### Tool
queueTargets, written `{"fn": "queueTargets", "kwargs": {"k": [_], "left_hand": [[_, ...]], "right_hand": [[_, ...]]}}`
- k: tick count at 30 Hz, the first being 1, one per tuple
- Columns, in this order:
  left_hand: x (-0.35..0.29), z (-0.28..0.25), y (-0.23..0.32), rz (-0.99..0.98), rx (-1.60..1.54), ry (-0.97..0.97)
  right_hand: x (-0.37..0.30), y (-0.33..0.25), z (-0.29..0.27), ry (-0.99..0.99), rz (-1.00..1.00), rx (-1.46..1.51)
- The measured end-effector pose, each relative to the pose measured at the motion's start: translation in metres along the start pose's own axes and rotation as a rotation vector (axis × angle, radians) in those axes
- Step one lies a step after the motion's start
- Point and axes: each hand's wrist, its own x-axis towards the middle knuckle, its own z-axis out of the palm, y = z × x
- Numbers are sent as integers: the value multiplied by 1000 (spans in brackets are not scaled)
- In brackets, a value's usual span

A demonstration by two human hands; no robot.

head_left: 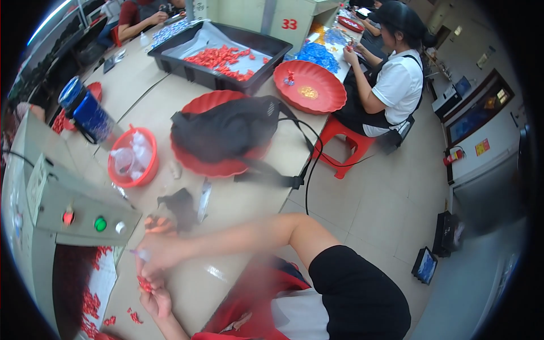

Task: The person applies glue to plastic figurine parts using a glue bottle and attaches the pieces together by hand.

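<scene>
My left hand [158,303] is closed at the lower left, its fingertips pinching a small red piece [145,284] above the table. Just above it, my right hand [164,252] reaches across from the right, also closed. A small pale thing with a purple tip [141,253] shows at its fingers; blur hides what kind it is. A few loose red pieces [135,316] lie on the table beside my left hand. More red pieces [90,303] rest on a white sheet [107,289] under the grey-green machine [79,209].
A red bowl [152,175] with pale plastic bottles, a blue drinking bottle [85,107] and a black bag [226,127] on a red scalloped tray [184,156] stand beyond my hands. Farther are a black bin [260,71] and another red tray [309,105]. A seated co-worker [396,85] is at right.
</scene>
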Motion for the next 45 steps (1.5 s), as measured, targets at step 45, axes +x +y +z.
{"fn": "queueTargets", "kwargs": {"k": [45], "left_hand": [[93,-53,-31,266,587,260]], "right_hand": [[-36,-7,-123,42,-239,125]]}}
